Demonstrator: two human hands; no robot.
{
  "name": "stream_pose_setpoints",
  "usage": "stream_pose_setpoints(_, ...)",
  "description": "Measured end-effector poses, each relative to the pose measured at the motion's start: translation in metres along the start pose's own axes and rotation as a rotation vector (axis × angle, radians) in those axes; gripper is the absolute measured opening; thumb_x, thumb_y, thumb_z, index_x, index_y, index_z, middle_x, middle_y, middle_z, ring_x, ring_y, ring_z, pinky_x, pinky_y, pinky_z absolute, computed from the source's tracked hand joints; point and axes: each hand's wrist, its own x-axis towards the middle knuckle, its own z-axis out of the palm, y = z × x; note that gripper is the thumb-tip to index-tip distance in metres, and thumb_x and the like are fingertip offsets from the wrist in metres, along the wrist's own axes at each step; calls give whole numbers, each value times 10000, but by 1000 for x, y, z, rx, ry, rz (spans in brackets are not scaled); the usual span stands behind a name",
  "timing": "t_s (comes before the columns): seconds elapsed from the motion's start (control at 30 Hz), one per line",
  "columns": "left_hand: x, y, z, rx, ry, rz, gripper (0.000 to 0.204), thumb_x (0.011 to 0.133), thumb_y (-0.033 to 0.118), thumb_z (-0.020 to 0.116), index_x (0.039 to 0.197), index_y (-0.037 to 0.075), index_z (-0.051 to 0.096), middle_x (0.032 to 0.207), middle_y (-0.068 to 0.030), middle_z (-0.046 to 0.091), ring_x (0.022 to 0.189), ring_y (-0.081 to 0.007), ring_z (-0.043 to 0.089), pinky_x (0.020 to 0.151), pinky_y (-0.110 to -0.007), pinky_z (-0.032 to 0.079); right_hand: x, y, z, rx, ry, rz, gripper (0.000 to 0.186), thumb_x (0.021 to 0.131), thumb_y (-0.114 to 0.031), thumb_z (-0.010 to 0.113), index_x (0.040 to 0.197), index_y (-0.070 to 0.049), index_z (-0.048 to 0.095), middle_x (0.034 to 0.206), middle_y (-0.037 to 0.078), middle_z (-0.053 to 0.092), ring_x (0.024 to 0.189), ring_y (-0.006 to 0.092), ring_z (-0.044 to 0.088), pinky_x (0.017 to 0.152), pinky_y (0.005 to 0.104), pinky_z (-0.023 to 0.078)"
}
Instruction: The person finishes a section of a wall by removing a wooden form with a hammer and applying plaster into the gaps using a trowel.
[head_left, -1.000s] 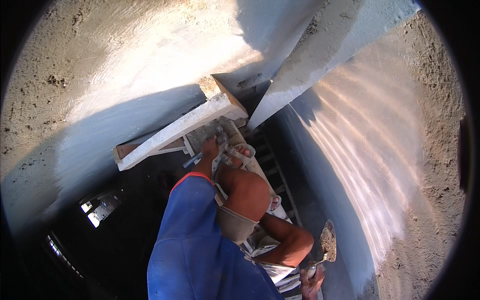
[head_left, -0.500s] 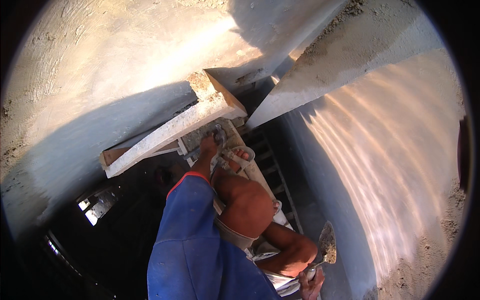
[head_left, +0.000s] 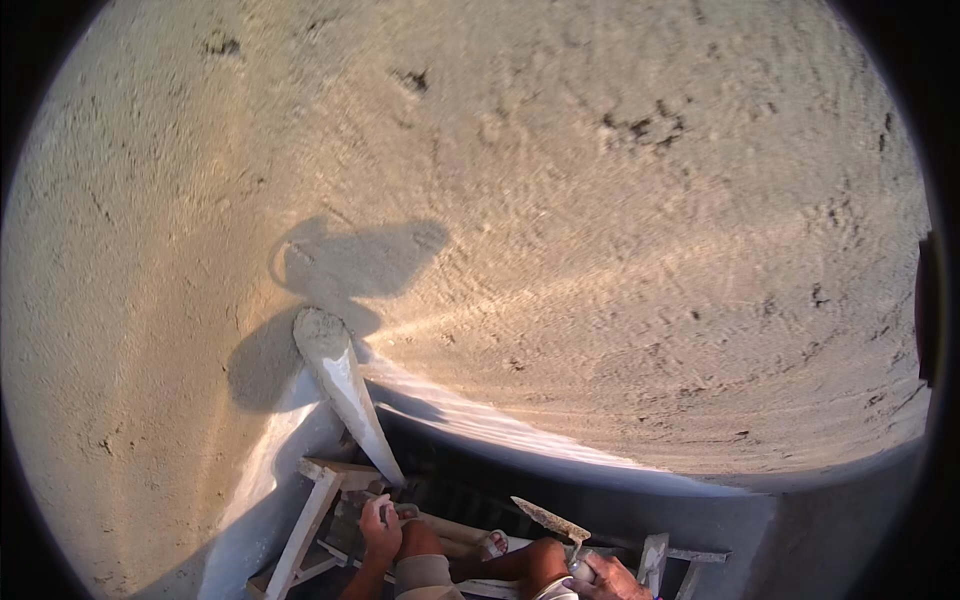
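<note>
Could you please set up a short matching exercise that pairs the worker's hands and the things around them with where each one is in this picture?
Things:
1. left hand
2. right hand
3. trowel
4. plastered surface

Places or states:
A. grips the trowel's handle at the lower edge
B. fills the upper part, rough and sandy
C. rests on the wooden frame
D. blade points up and to the left, coated in mortar

Pairs: 1-C, 2-A, 3-D, 4-B

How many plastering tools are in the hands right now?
2. A trowel with a mortar-smeared blade is in the right hand, low and right of centre. A long mortar-loaded float rises from the left hand toward the rough plastered wall. Others may be hidden below.
</note>
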Motion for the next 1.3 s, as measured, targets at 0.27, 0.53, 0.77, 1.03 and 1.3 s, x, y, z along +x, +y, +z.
stream_pose_setpoints(0.27,116,421,-74,52,215,957,726,865,320,554,1456,14,263,1479,-321,203,1369,-521,223,1073,-665,207,-46,-104,-117,287,259,-238,433,870,-383,715,1090,-28,604,787,117,635,596,267,618,567,339,501)
stream_pose_setpoints(0.53,158,573,-21,209,232,1070,999,871,642,545,1539,61,82,1566,-290,-97,1432,-512,-79,1096,-697,62,-172,-134,-251,80,869,-279,419,908,-283,639,1173,23,533,807,142,615,664,300,614,621,387,494)
stream_pose_setpoints(0.77,146,578,-21,297,264,973,1008,849,566,626,1526,37,98,1563,-298,-99,1430,-514,-96,1100,-690,76,-319,-187,-364,-72,1282,-33,437,840,-75,613,1234,62,482,944,226,625,758,386,630,712,405,507)
stream_pose_setpoints(1.03,84,700,-85,-268,-94,1180,712,828,156,657,1415,-52,311,1483,-250,244,1392,-413,278,1135,-550,235,-385,-224,-418,-410,1390,-33,514,792,-14,643,1278,39,485,986,239,616,833,416,624,756,428,497)
stream_pose_setpoints(1.3,36,965,-24,-788,-725,1136,704,909,142,634,1422,-118,229,1461,-316,281,1380,-396,324,1139,-480,297,-407,-234,-448,-608,1549,24,442,780,-32,676,1206,8,566,930,196,626,834,381,624,761,413,492)
